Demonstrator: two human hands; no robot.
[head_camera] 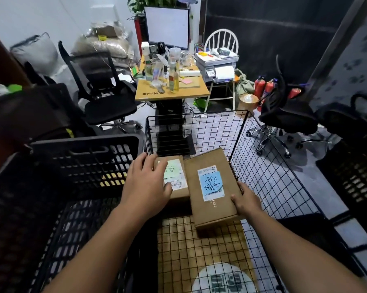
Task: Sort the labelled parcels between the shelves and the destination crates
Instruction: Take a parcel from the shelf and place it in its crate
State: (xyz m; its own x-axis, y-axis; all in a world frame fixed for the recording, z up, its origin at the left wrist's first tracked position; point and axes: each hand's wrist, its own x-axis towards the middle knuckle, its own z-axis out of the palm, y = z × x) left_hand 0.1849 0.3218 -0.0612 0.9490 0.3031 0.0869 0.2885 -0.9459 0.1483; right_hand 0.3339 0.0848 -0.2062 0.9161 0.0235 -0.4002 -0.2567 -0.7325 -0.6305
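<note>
Grips the larger parcel (pixel 216 208) at its near right corner with the right hand (pixel 247 199): thumb flat on the top face, fingers curled round the side edge and hidden beneath, clamped on the cardboard. Shows, face up on that parcel, a white shipping label half covered by a blue note (pixel 212 182) with dark handwriting.

Lays the left hand (pixel 146 182) over the smaller parcel (pixel 178 163), fingers spread and nearly straight across its left half, thumb at the near edge of its pale green label (pixel 175 172). Touches rather than clasps; nothing pinched.

Has both parcels inside the wire crate (pixel 263 161), side by side and touching along their long edges, the smaller one toward the far left corner. Unclear for the larger one: resting on the mesh floor or lifted just off it.

Works just right of a black plastic crate (pixel 89 157), above a woven mat (pixel 199 246) visible through the mesh.
</note>
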